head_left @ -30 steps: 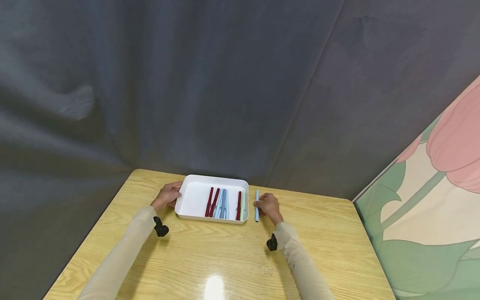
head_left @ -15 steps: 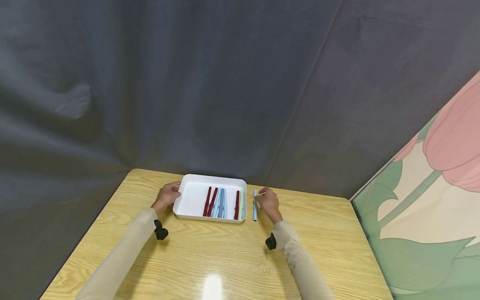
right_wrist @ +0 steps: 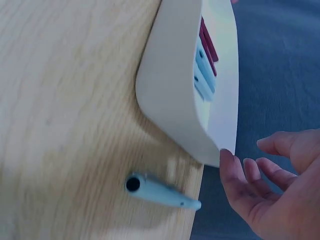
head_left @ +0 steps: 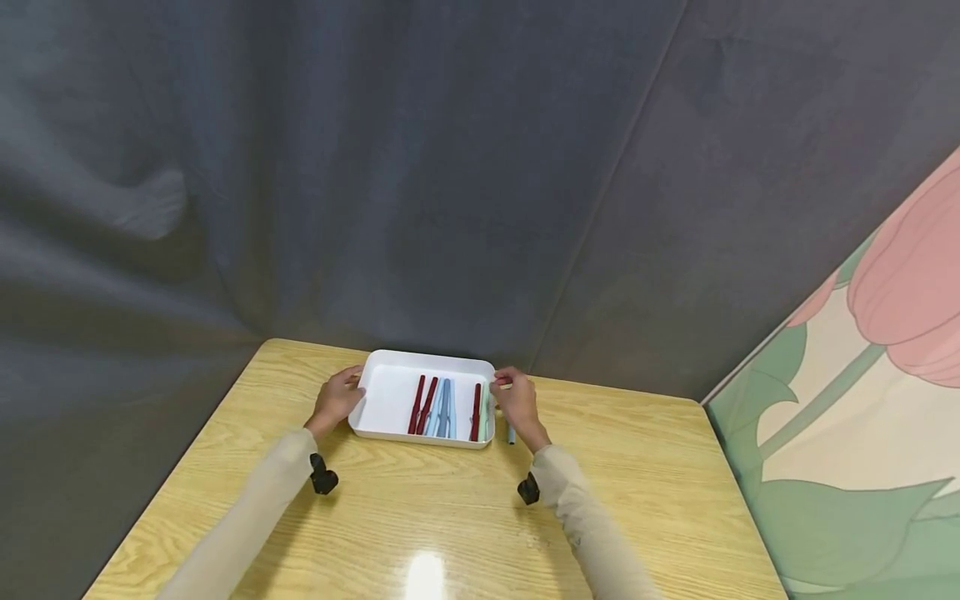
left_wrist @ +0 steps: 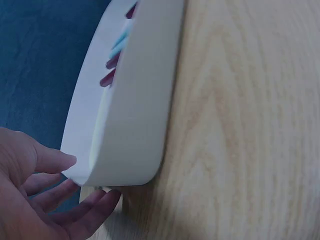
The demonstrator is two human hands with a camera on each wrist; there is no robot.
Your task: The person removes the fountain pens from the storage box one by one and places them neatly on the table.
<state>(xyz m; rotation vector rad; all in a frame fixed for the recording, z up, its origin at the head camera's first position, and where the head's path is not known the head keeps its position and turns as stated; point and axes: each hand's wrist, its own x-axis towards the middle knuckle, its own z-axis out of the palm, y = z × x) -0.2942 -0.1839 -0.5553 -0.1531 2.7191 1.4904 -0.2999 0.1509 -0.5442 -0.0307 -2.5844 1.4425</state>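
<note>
A white shallow tray (head_left: 392, 402) lies near the far table edge, holding several slim rods in dark red, light blue, grey-blue and pale green (head_left: 483, 410). My left hand (head_left: 337, 398) grips its left end, thumb over the rim and fingers outside, as the left wrist view shows. At the other end is my right hand (head_left: 517, 407), fingers relaxed and thumb spread, one fingertip at the tray's corner (right_wrist: 212, 150). Beside the tray a light-blue hollow rod (right_wrist: 160, 193) lies loose on the table; in the head view the right hand covers most of it.
The wooden table (head_left: 450, 517) extends toward me. A dark grey curtain (head_left: 465, 183) hangs right behind its far edge. On the right stands a panel with a tulip print (head_left: 847, 417).
My right hand has come off the loose blue rod and shifted left to the tray's right end. The rod stays on the table. My left hand remains at the tray's left end.
</note>
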